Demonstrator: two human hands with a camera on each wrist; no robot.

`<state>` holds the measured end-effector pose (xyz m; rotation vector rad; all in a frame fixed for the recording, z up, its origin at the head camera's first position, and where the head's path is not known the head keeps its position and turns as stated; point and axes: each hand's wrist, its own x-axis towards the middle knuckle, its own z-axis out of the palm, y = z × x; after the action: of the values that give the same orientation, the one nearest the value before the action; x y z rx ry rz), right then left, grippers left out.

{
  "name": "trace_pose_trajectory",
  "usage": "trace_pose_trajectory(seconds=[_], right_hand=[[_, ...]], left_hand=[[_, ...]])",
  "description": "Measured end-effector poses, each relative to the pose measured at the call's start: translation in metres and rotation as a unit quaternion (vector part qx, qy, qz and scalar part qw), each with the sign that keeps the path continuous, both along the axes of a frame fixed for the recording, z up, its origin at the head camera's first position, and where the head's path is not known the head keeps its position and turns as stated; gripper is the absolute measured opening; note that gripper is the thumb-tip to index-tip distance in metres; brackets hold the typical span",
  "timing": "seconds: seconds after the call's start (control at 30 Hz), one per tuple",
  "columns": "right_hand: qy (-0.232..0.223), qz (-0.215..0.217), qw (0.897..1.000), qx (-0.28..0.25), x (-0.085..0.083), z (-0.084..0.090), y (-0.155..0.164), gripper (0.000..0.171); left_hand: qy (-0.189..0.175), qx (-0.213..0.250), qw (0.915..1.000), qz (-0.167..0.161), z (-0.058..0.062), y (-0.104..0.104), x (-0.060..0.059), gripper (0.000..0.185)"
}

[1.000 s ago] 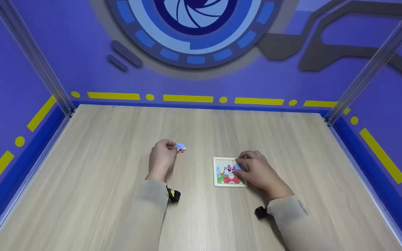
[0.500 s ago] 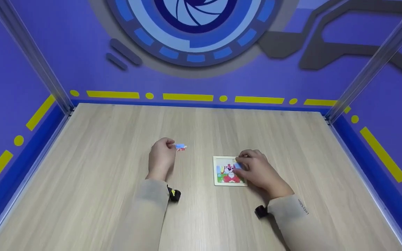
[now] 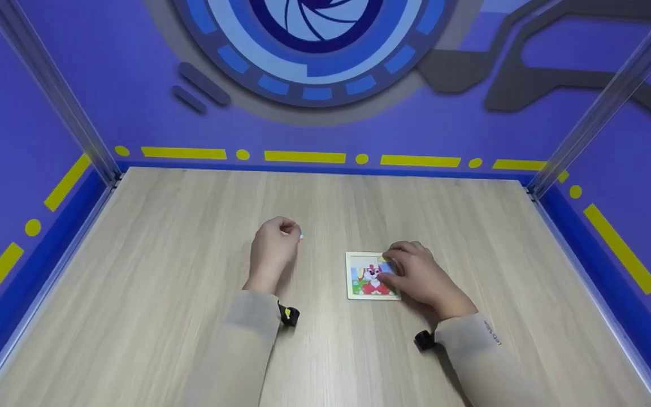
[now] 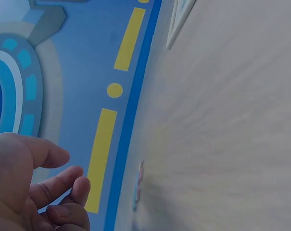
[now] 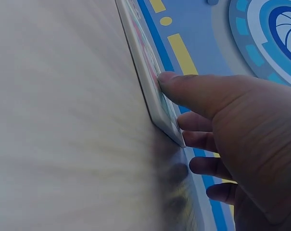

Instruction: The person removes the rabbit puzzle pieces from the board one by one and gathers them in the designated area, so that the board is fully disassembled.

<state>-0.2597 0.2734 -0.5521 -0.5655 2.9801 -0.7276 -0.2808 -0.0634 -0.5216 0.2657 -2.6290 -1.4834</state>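
A small jigsaw piece (image 4: 138,185), blue and pink-red, lies on the table, seen nearly edge-on in the left wrist view. My left hand (image 3: 273,249) is over it in the head view, hiding all but a sliver. Thumb and index finger stand apart beside the piece, with nothing between them; the other fingers are bent. To the right lies a square framed puzzle (image 3: 372,285) with a red-and-white cartoon animal and a pale bare strip along its top. My right hand (image 3: 424,278) holds its right side, thumb on the picture, fingertips at the edge, covering the upper right part.
The wood-grain table (image 3: 325,350) is enclosed by blue printed walls (image 3: 325,135) at the back and sides. Metal posts (image 3: 597,107) stand at the two back corners. A small black camera (image 3: 290,315) sits at the left wrist, another (image 3: 424,340) at the right.
My left hand has shifted right, over the jigsaw piece, which is now mostly covered in the head view. The right hand and the framed puzzle have stayed in place.
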Motion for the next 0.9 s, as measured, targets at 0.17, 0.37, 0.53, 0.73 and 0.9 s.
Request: trace_pose_trajectory(seconds=[0.17,0.37,0.53,0.73,0.9], right_hand=[[-0.026,0.014,1.0,-0.008,-0.001,0.001,0.005,0.074],[-0.061,0.02,0.998,-0.013,0.0,0.003,0.011,0.096],[-0.067,0.026,0.997,-0.006,-0.001,0.005,0.01,0.101],[-0.046,0.031,0.998,-0.008,-0.003,0.006,0.01,0.101],[-0.053,0.034,0.998,-0.01,-0.002,0.005,0.01,0.103]], left_hand=[[0.022,0.005,0.9994,-0.026,0.005,0.014,0.004,0.024],[0.038,0.026,0.9919,-0.118,0.01,0.044,0.01,0.031],[0.027,0.03,0.9856,-0.164,0.017,0.069,0.014,0.034],[0.014,0.02,0.983,-0.182,0.02,0.093,0.015,0.037],[-0.004,0.003,0.9831,-0.183,0.01,0.107,0.02,0.038]])
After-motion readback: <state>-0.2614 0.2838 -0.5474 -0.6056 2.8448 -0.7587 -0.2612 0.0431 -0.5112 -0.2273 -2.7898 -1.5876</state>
